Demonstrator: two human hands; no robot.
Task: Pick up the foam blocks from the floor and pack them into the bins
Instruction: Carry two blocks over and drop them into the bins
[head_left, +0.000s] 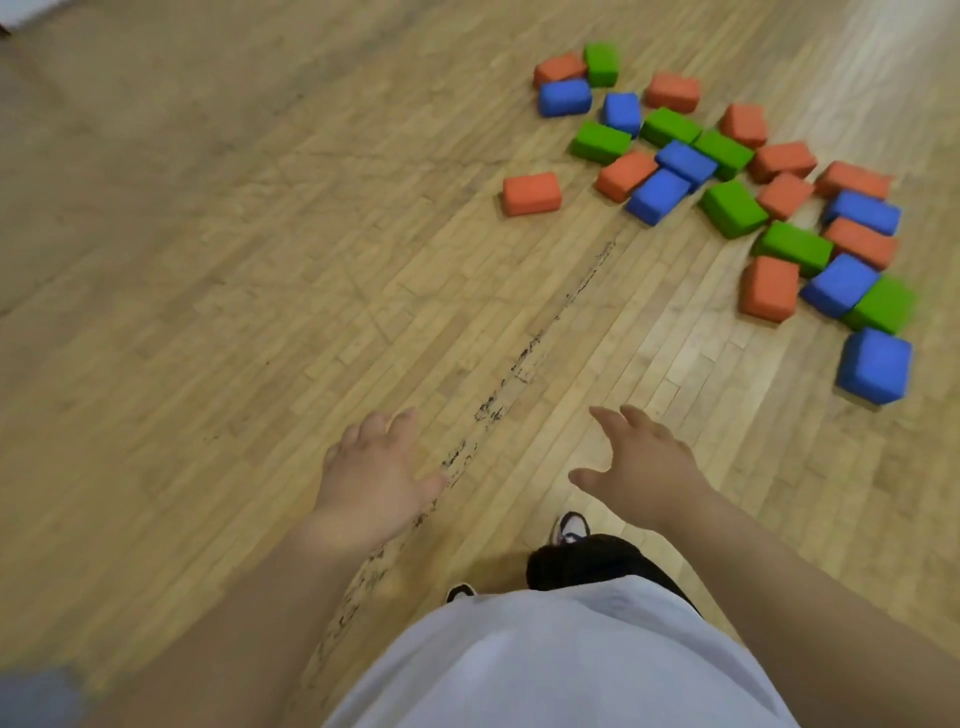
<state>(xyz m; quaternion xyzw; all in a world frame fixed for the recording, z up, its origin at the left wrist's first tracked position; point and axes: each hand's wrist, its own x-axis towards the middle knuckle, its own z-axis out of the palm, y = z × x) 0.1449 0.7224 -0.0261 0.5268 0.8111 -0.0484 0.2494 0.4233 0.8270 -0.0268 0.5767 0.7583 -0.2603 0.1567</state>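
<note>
Wood floor (260, 260); left hand (371, 478), right hand (641, 467) outstretched, fingers spread.

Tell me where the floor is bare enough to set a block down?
The floor is bare left of the lone orange block and ahead of the left hand and right hand. Crowded: the pile at upper right, blocks touching.

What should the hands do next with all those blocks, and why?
Probably step forward and reach the right hand toward the nearest blue block. The right hand and the left hand are both open and hold nothing, and every block lies on the floor ahead and to the right, none touched yet.
</note>
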